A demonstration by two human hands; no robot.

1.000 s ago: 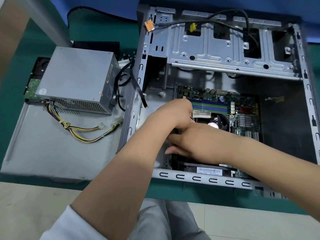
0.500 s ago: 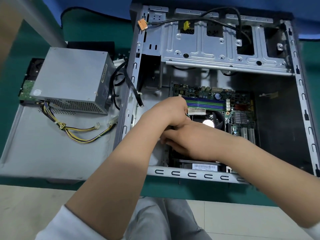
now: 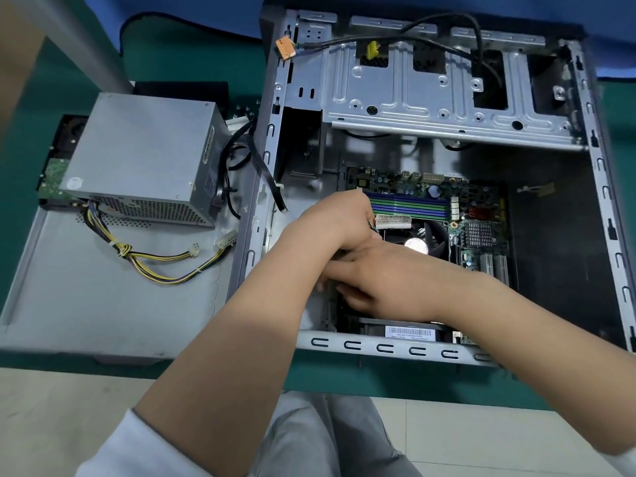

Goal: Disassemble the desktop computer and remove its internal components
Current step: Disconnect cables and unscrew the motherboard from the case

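Inside, the open desktop computer case [image 3: 447, 352] lies on its side on a green table [image 3: 344, 378], its motherboard [image 3: 478, 215] exposed at the bottom below a bare metal drive cage [image 3: 430, 94]. To the left, a detached gray side panel [image 3: 86, 297] carries the removed power supply [image 3: 144, 156], whose yellow-and-black cable bundle [image 3: 158, 259] trails loose across the panel. A green circuit board [image 3: 51, 180] peeks out from under the power supply's far corner. Both of the person's forearms reach into the case and cross over the cooler fan [image 3: 426, 239]. The left hand [image 3: 330, 222] is curled with its knuckles up beside the blue and green memory slots [image 3: 409, 204]; thin wires show at its fingertips, though whether it pinches them cannot be told. The right hand [image 3: 371, 280] lies just below it, fingers extended leftward and loosely together toward the case's lower edge. An orange connector [image 3: 285, 47] dangles at the case's top left corner.
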